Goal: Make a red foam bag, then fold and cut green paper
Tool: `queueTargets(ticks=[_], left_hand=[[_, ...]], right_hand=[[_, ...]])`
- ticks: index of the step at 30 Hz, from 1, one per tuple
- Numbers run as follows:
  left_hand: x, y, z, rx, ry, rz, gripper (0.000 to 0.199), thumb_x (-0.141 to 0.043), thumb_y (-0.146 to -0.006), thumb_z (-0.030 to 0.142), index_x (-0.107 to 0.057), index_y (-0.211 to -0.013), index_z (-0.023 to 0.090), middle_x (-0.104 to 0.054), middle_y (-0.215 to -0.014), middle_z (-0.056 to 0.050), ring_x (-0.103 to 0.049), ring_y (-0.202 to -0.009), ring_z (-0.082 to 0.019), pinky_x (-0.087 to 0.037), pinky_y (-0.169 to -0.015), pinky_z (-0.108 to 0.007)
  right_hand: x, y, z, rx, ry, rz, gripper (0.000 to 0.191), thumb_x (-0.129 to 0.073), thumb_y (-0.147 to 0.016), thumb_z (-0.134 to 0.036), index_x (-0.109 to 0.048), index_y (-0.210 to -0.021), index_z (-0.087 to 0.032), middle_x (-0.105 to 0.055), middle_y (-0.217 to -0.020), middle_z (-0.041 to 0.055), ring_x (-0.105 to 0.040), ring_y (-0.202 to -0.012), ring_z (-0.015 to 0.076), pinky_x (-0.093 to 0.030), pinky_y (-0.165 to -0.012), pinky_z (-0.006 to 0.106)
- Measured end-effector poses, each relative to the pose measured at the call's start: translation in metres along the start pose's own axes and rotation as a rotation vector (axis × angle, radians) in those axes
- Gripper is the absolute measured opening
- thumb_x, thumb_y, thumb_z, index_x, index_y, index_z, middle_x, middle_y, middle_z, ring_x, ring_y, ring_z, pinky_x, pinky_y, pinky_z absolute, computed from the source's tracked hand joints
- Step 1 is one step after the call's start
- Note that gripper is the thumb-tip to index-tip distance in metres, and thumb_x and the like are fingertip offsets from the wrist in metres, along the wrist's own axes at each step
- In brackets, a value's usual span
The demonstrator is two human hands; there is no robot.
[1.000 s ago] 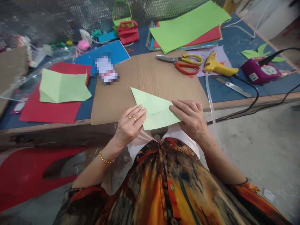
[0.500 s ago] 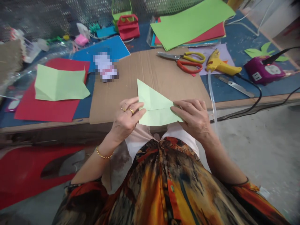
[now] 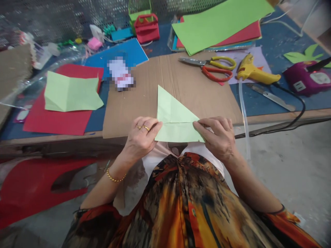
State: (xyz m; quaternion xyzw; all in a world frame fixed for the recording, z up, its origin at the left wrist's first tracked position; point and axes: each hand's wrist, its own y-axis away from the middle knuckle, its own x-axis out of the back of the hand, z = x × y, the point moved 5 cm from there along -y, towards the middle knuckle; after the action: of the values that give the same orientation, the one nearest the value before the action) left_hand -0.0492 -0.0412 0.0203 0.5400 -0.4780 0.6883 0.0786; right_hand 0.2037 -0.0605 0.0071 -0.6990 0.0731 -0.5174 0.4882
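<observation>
A folded sheet of light green paper (image 3: 174,112) is stretched between my two hands at the front edge of the cardboard (image 3: 137,100). It has a pointed top on the left, a slanting right side and a crease running across it. My left hand (image 3: 143,134), with rings on a finger, pinches the left edge of the paper. At the right corner, my right hand (image 3: 217,134) grips it between thumb and fingers. Past the paper, scissors (image 3: 208,66) with one yellow and one red handle lie on the cardboard.
On the left, another creased light green sheet (image 3: 72,92) rests on red paper (image 3: 58,124). To the right are a yellow glue gun (image 3: 258,72), a cutter blade (image 3: 271,97) and a purple power box (image 3: 306,78). Stacked green paper (image 3: 222,27) and a small red paper bag (image 3: 147,29) stand behind.
The view has shifted slightly, so the table's things appear farther right. The green paper's lower edge now looks straighter and flatter; both hands keep their hold on it.
</observation>
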Motion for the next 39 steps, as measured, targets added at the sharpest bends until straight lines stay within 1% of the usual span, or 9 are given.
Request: queueTargets(ticks=[5, 11, 13, 16, 20, 26, 28, 34, 39], left_hand=[[0.002, -0.006, 0.006, -0.054, 0.038, 0.021, 0.039, -0.057, -0.099, 0.008, -0.07, -0.135, 0.018, -0.077, -0.114, -0.012, -0.069, -0.108, -0.027, -0.053, -0.099, -0.047], [0.037, -0.031, -0.001, -0.026, 0.37, -0.307, 0.04, -0.054, -0.101, 0.015, -0.075, -0.134, 0.023, -0.078, -0.129, -0.011, -0.072, -0.118, -0.028, -0.052, -0.108, -0.048], [0.039, -0.052, -0.012, 0.002, 0.399, -0.28, 0.036, -0.053, -0.104, 0.018, -0.079, -0.128, 0.025, -0.081, -0.125, -0.009, -0.075, -0.114, -0.026, -0.054, -0.106, -0.044], [0.013, -0.09, -0.023, 0.019, 0.307, -0.254, 0.032, -0.059, -0.106, 0.031, -0.079, -0.129, 0.022, -0.08, -0.129, -0.013, -0.073, -0.121, -0.033, -0.052, -0.107, -0.049], [-0.033, -0.134, -0.011, -0.118, 0.408, -0.492, 0.027, -0.07, -0.1, 0.04, -0.082, -0.119, 0.024, -0.083, -0.118, -0.01, -0.074, -0.116, -0.031, -0.05, -0.104, -0.047], [-0.032, -0.155, 0.005, 0.142, 0.966, -0.887, 0.03, -0.08, -0.088, 0.045, -0.076, -0.072, 0.02, -0.068, -0.067, 0.0, -0.061, -0.059, -0.015, -0.041, -0.056, -0.026], [-0.025, -0.158, 0.002, 0.347, 1.109, -0.774, 0.035, -0.089, -0.081, 0.047, -0.073, -0.066, 0.019, -0.062, -0.061, 0.001, -0.054, -0.052, -0.013, -0.036, -0.049, -0.025], [-0.011, -0.149, -0.029, 0.736, 1.307, 0.112, 0.031, -0.093, -0.079, 0.048, -0.078, -0.086, 0.021, -0.077, -0.083, -0.002, -0.074, -0.077, -0.02, -0.06, -0.068, -0.03], [-0.016, -0.133, -0.029, 0.836, 1.403, 0.286, 0.038, -0.098, -0.072, 0.048, -0.075, -0.087, 0.021, -0.08, -0.086, -0.003, -0.079, -0.099, -0.027, -0.065, -0.083, -0.035]], right_hand=[[0.0, 0.0, 0.002, -0.03, -0.016, -0.012, 0.029, -0.063, -0.106, -0.008, -0.068, -0.127, -0.027, -0.081, -0.107, 0.0027, -0.067, -0.097, 0.019, -0.043, -0.083, 0.036], [0.005, 0.0, 0.002, 0.012, -0.125, -0.007, 0.025, -0.061, -0.107, -0.01, -0.071, -0.124, -0.025, -0.083, -0.115, 0.0058, -0.071, -0.104, 0.0203, -0.049, -0.089, 0.037], [0.008, -0.004, -0.002, 0.034, -0.137, -0.012, 0.022, -0.057, -0.11, -0.012, -0.072, -0.122, -0.023, -0.083, -0.12, 0.0088, -0.072, -0.108, 0.0216, -0.051, -0.086, 0.038], [0.011, -0.009, -0.005, 0.053, -0.139, 0.001, 0.023, -0.05, -0.113, -0.015, -0.073, -0.116, -0.02, -0.083, -0.119, 0.0114, -0.074, -0.105, 0.0224, -0.056, -0.082, 0.037], [0.017, -0.011, -0.002, 0.034, -0.2, 0.086, 0.023, -0.051, -0.112, -0.013, -0.072, -0.12, -0.016, -0.083, -0.118, 0.0146, -0.078, -0.11, 0.0233, -0.065, -0.087, 0.038], [0.022, -0.012, 0.005, -0.154, -0.433, 0.298, 0.039, -0.063, -0.109, -0.02, -0.067, -0.147, -0.027, -0.079, -0.138, 0.013, -0.076, -0.129, 0.0261, -0.067, -0.105, 0.045], [0.015, -0.011, 0.015, -0.404, -0.597, 0.387, 0.042, -0.067, -0.108, -0.034, -0.065, -0.15, -0.029, -0.077, -0.142, 0.0125, -0.075, -0.131, 0.0265, -0.066, -0.107, 0.045], [-0.019, -0.008, 0.021, -0.959, -1.244, 0.35, 0.075, -0.062, -0.09, -0.09, -0.072, -0.13, -0.027, -0.083, -0.119, 0.0108, -0.081, -0.106, 0.028, -0.069, -0.093, 0.046], [-0.032, -0.021, 0.006, -1.106, -1.403, 0.226, 0.054, -0.091, -0.076, -0.07, -0.077, -0.1, -0.023, -0.077, -0.08, 0.0016, -0.072, -0.07, 0.0186, -0.062, -0.068, 0.033]])
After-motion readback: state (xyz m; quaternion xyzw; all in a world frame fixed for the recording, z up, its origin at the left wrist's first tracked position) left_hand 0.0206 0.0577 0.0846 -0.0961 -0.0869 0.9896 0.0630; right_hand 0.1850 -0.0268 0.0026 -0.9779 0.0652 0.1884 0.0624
